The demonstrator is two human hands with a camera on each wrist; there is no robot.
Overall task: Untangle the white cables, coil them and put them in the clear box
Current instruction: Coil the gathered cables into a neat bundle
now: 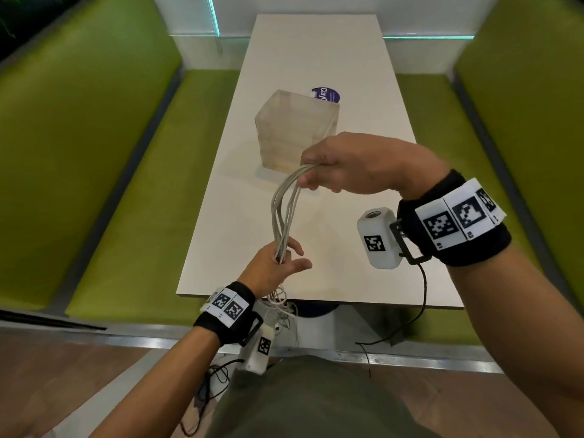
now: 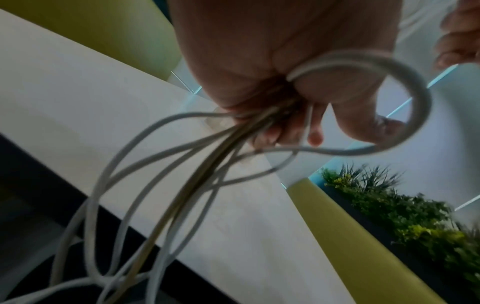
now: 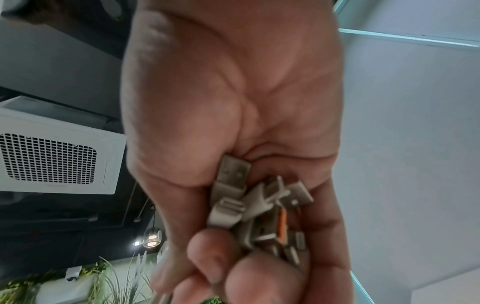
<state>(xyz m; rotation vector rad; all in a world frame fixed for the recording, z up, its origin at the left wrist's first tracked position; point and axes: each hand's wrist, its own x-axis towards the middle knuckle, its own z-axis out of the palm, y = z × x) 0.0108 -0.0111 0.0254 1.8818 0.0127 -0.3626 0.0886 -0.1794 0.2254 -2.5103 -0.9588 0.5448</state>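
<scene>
A bunch of white cables (image 1: pixel 286 213) is held in the air above the near part of the table (image 1: pixel 354 74), stretched between both hands; its upper end is gripped by the right hand (image 1: pixel 350 165), whose fingers are curled round the gathered plugs (image 3: pixel 262 207), several of them USB ends, one with an orange part; lower down the strands are loosely enclosed by the left hand (image 1: pixel 275 263), thumb and fingers (image 2: pixel 315 135) partly bent about them, one loop (image 2: pixel 389 98) arching past the thumb; below that hand the loose ends are seen hanging tangled past the table edge; the clear box (image 1: pixel 297 128) stands upright on the table, just beyond the right hand, with no cable seen in it; a purple sticker (image 1: pixel 325 93) is partly hidden behind the box.
</scene>
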